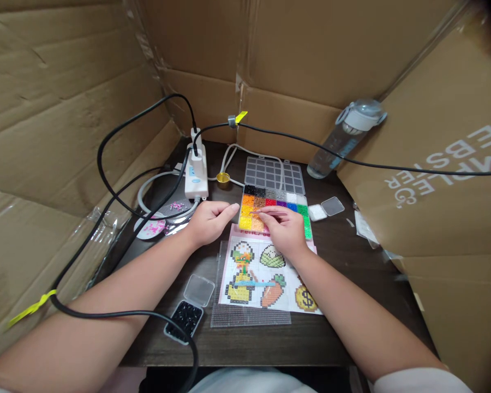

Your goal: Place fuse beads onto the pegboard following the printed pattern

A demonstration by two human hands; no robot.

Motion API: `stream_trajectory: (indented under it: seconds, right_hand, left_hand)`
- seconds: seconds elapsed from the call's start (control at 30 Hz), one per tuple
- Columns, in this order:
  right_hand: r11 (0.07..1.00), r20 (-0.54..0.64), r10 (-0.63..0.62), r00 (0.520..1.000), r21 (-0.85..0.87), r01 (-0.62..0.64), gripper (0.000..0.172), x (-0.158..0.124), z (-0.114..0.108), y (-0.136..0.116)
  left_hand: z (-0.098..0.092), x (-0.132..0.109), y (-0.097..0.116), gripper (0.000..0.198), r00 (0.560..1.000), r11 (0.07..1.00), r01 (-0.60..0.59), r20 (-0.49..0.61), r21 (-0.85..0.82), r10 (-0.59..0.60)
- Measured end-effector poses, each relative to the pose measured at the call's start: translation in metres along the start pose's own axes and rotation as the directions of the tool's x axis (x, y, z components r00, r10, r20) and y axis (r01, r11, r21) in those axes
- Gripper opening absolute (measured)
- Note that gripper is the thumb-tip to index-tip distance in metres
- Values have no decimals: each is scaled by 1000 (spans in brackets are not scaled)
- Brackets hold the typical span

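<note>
My right hand pinches slim tweezers and reaches over a sorted bead box. The tweezer tips are among the yellow and orange compartments on its left side; whether a bead is between them is too small to tell. Its clear divided lid lies folded back behind it. My left hand is closed in a loose fist with the thumb stretched out, just left of the box. Nothing shows in it. Below the box, a pattern sheet with pixel pictures lies on a clear pegboard.
Several black cables loop across the left and over the back. A power strip and a small gold cup stand behind my left hand. Open cases hold black beads and white beads. A bottle leans against the cardboard wall.
</note>
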State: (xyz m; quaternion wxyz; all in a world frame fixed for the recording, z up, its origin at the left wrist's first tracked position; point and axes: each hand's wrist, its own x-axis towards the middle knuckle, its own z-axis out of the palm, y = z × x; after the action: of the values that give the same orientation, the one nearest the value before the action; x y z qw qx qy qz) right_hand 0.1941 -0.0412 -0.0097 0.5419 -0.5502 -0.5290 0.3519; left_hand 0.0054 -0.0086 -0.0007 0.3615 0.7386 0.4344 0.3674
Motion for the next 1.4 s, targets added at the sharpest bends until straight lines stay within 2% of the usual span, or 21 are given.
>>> stream_trajectory:
  seconds: [0.33, 0.57, 0.63, 0.7, 0.8, 0.87, 1.03, 1.4]
  right_hand:
    - [996, -66, -32, 997, 75, 37, 2, -3, -1, -2]
    - [985, -122, -127, 984, 99, 139, 3, -14, -28, -36]
    - [984, -92, -125, 988, 118, 135, 3, -24, -38, -42]
    - [992, -26, -71, 997, 107, 73, 3, -37, -46, -43]
    - [999, 73, 32, 997, 34, -34, 3, -55, -51, -33]
    - [999, 98, 54, 994, 3, -54, 4, -63, -50, -23]
    - [998, 120, 65, 991, 14, -67, 4, -64, -44, -8]
    - [996, 166, 79, 983, 17, -83, 6, -64, -39, -7]
  left_hand:
    - [1, 0, 1, 48, 1000, 1000, -17, -9, -1, 17]
    - [1, 0, -1, 46, 999, 999, -45, -20, -6, 45]
    - [1, 0, -1, 46, 999, 999, -51, -21, -8, 51]
    - [1, 0, -1, 46, 999, 999, -50, -22, -13, 50]
    - [2, 0, -1, 46, 999, 999, -47, -25, -19, 46]
    - [2, 0, -2, 47, 999, 999, -42, -22, -15, 42]
    - [2, 1, -1, 47, 999, 999, -50, -22, -12, 50]
    - [3, 1, -1, 48, 999, 999, -43, -22, -16, 42]
